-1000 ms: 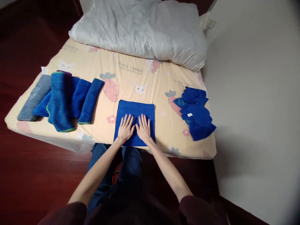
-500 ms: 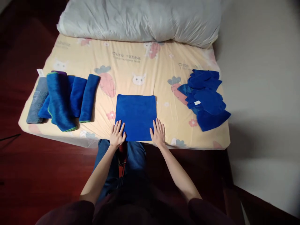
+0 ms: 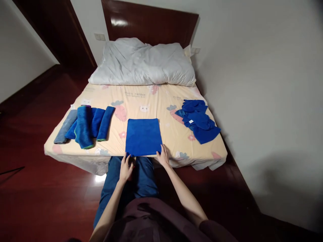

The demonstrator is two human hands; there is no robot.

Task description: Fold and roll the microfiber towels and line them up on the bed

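Note:
A blue towel [image 3: 143, 136] lies flat as a square at the near edge of the bed, in front of me. At its near left corner is my left hand [image 3: 126, 169], fingertips by the edge, thumb and fingers apart. My right hand [image 3: 164, 156] rests its fingers on the near right corner, with the thumb spread inward. Neither hand has closed round the cloth. Left of the towel lie several rolled towels [image 3: 84, 131], blue and grey, some with green edging. Over to the right is a loose, crumpled pile of blue towels [image 3: 199, 121] with a white tag showing.
A patterned yellow sheet [image 3: 141, 97] covers the bed. Across its far end lies a bulky grey-white quilt [image 3: 146, 67] before a dark wooden headboard [image 3: 153, 22]. The pale wall [image 3: 252, 84] runs along the right side. Dark red floor [image 3: 63, 188] shows at left.
My view has tilted up, bringing the headboard into sight. Both hands have drawn back from lying flat on the towel's sides to its near corners. The towel stays flat.

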